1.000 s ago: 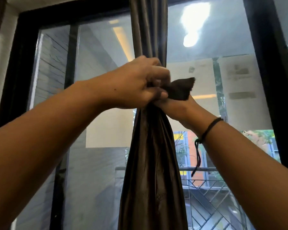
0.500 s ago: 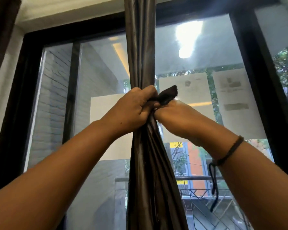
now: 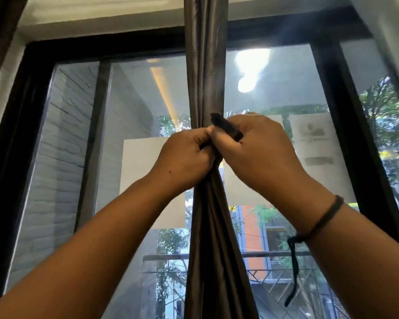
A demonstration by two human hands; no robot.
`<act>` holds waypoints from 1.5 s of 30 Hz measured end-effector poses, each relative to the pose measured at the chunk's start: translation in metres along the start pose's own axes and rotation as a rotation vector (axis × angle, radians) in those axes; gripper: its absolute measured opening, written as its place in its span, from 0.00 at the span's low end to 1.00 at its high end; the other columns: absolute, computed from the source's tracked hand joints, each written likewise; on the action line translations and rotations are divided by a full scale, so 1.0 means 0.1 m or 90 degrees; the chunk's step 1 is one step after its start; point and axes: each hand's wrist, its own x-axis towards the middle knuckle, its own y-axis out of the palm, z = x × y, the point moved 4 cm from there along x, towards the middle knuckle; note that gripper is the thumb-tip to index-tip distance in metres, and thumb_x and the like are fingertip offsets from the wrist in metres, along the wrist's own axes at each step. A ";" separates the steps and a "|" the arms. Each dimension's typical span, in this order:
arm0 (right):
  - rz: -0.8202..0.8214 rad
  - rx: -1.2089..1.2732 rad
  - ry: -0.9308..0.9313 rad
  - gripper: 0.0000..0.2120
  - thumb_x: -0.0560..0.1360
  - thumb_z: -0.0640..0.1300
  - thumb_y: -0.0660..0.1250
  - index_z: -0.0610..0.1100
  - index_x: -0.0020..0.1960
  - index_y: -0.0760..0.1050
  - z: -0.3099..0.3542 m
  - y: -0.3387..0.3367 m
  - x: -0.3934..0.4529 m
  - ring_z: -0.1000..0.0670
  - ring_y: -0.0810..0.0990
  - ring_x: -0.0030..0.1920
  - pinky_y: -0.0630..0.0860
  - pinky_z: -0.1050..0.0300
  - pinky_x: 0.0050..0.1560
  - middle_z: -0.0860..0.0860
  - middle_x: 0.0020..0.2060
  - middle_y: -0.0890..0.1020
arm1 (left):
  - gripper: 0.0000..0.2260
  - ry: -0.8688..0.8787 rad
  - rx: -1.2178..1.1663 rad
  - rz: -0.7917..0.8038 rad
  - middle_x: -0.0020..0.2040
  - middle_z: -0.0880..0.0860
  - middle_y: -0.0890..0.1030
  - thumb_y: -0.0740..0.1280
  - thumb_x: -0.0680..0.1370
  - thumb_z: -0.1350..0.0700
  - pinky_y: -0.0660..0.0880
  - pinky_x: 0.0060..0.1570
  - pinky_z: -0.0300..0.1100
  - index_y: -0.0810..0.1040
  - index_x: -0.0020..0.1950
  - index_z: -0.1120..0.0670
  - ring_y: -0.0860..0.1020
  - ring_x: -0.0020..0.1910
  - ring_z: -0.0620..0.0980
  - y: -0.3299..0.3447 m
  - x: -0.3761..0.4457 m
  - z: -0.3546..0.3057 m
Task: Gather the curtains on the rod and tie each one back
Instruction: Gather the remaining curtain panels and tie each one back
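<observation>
The left hand (image 3: 184,157) has its fingers curled tight round the gathered brown curtain (image 3: 205,84), which hangs bunched in a narrow column down the middle of the black-framed window (image 3: 346,107). Touching it on the right, the right hand (image 3: 256,148) grips the same bunch and pinches the dark tie strip (image 3: 226,127), whose end sticks up past the knuckles. A dark cord bracelet (image 3: 323,219) circles the right wrist.
</observation>
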 end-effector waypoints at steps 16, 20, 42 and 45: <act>0.025 -0.040 -0.002 0.05 0.70 0.44 0.72 0.53 0.43 0.78 -0.05 0.08 0.11 0.50 0.81 0.44 0.76 0.56 0.46 0.55 0.38 0.82 | 0.05 -0.057 -0.134 0.078 0.43 0.49 0.84 0.68 0.76 0.59 0.79 0.52 0.46 0.80 0.46 0.48 0.83 0.45 0.49 -0.26 0.01 0.16; -0.022 0.050 0.027 0.04 0.71 0.46 0.71 0.48 0.45 0.82 0.00 0.19 0.03 0.49 0.83 0.40 0.79 0.53 0.46 0.51 0.38 0.84 | 0.05 -0.097 -0.164 0.064 0.43 0.50 0.83 0.66 0.77 0.60 0.78 0.44 0.35 0.80 0.49 0.53 0.82 0.42 0.45 -0.26 0.04 0.21; 0.186 -0.305 -0.266 0.14 0.78 0.47 0.59 0.44 0.61 0.72 -0.26 0.39 0.01 0.38 0.77 0.49 0.72 0.50 0.43 0.45 0.51 0.74 | 0.25 -0.192 -0.169 0.179 0.39 0.55 0.75 0.72 0.69 0.71 0.80 0.46 0.49 0.66 0.54 0.49 0.79 0.39 0.53 -0.05 -0.03 0.14; 0.221 -0.380 -0.309 0.12 0.79 0.47 0.58 0.43 0.56 0.74 -0.25 0.44 0.03 0.38 0.78 0.47 0.68 0.51 0.39 0.45 0.50 0.75 | 0.24 -0.089 0.100 0.172 0.44 0.56 0.78 0.70 0.72 0.66 0.79 0.47 0.51 0.62 0.58 0.48 0.80 0.44 0.54 0.02 -0.05 0.12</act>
